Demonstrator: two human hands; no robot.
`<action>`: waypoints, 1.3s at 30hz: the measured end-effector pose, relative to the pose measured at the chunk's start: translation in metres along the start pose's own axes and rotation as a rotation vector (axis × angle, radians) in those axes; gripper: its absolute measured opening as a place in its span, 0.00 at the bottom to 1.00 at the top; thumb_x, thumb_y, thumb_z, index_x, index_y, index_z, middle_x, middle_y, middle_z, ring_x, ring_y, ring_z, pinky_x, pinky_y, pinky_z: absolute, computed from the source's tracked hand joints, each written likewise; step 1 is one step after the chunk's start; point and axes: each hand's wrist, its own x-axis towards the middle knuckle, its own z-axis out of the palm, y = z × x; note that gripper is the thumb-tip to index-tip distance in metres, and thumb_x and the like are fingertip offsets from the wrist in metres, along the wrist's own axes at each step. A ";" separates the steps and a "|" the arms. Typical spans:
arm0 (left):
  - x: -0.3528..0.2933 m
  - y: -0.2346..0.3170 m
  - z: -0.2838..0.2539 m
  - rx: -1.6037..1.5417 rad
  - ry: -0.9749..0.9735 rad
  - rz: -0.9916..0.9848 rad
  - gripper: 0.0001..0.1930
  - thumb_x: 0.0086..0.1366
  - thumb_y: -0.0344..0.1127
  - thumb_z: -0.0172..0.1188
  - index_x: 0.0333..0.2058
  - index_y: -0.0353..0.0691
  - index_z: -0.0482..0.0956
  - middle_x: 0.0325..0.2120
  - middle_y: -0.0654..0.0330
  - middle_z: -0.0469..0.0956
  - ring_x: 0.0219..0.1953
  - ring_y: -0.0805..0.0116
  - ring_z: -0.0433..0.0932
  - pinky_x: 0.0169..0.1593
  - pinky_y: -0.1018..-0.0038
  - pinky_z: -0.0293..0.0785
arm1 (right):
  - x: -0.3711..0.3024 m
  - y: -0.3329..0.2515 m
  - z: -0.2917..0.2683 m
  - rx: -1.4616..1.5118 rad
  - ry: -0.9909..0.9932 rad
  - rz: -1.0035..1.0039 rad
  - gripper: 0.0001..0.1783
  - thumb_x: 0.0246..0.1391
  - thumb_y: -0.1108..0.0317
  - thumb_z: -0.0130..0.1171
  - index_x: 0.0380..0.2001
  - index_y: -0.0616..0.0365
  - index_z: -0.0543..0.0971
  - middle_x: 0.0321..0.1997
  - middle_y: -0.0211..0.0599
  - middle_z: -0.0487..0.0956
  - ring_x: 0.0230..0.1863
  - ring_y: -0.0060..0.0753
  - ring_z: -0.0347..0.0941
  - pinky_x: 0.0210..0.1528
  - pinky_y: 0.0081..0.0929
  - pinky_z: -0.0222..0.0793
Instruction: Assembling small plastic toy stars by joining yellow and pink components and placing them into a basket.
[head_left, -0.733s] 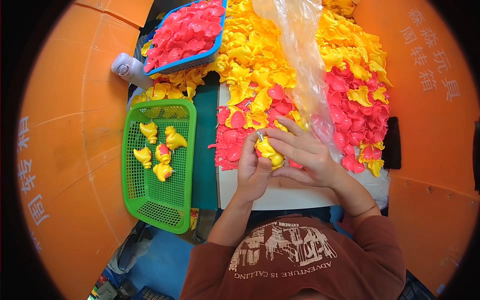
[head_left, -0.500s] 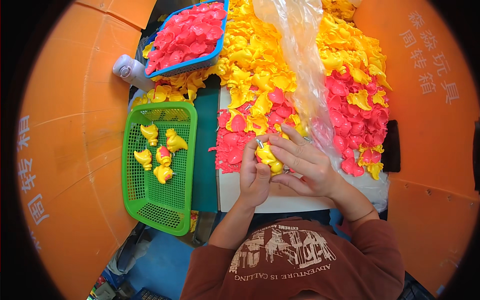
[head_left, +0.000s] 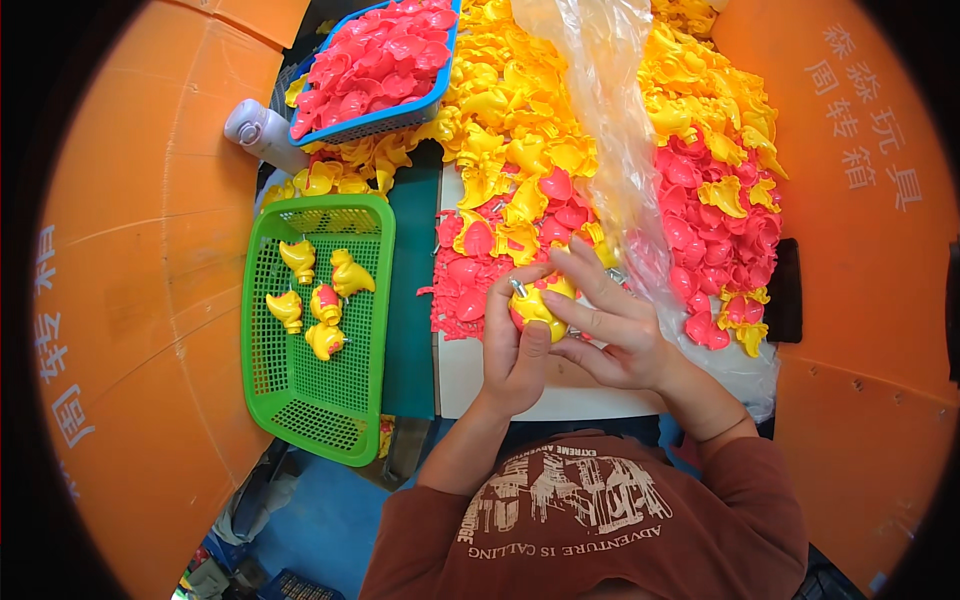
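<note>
A yellow-and-pink plastic toy figure (head_left: pixel 540 312) is held over the near edge of the white work surface, a metal pin sticking out at its upper left. My left hand (head_left: pixel 512 360) is closed round its left side, the thumb pressed on its front. On the other side, my right hand (head_left: pixel 632 340) pinches the toy between thumb and fingertips, with its upper fingers raised off it. Small metal bits show by the right fingers, partly hidden. Just beyond the hands lie loose pink shell pieces (head_left: pixel 465 290) and yellow shell pieces (head_left: pixel 515 240).
At left, a green basket (head_left: pixel 385 330) contains several similar yellow toys (head_left: pixel 325 303). A blue basket (head_left: pixel 440 95) of pink pieces stands behind it, beside a pale bottle (head_left: pixel 262 132). Clear plastic sheeting (head_left: pixel 610 130) crosses the heaped pieces. Orange panels (head_left: pixel 150 240) rise on both sides.
My right fingers have lifted and spread a little from the toy, exposing more of it. The left thumb has shifted up onto its front.
</note>
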 end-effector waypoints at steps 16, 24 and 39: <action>0.009 -0.013 -0.001 -0.040 0.157 0.042 0.25 0.65 0.42 0.55 0.53 0.29 0.65 0.46 0.55 0.67 0.50 0.68 0.69 0.52 0.73 0.66 | 0.001 0.013 0.011 0.906 0.366 0.790 0.13 0.54 0.76 0.53 0.44 0.66 0.73 0.42 0.42 0.78 0.47 0.27 0.73 0.50 0.21 0.69; 0.008 -0.010 -0.005 -0.307 0.366 -0.122 0.20 0.67 0.35 0.51 0.53 0.30 0.64 0.46 0.54 0.72 0.47 0.68 0.74 0.49 0.73 0.72 | -0.017 0.006 0.053 0.908 0.238 0.722 0.25 0.51 0.80 0.57 0.53 0.69 0.66 0.47 0.40 0.75 0.46 0.23 0.73 0.48 0.21 0.70; 0.036 0.052 -0.082 0.758 0.842 0.354 0.19 0.63 0.26 0.53 0.53 0.28 0.64 0.48 0.52 0.68 0.51 0.66 0.68 0.51 0.71 0.69 | -0.014 0.060 -0.017 -0.623 0.200 0.346 0.14 0.45 0.70 0.62 0.38 0.61 0.78 0.35 0.44 0.77 0.36 0.44 0.73 0.38 0.33 0.70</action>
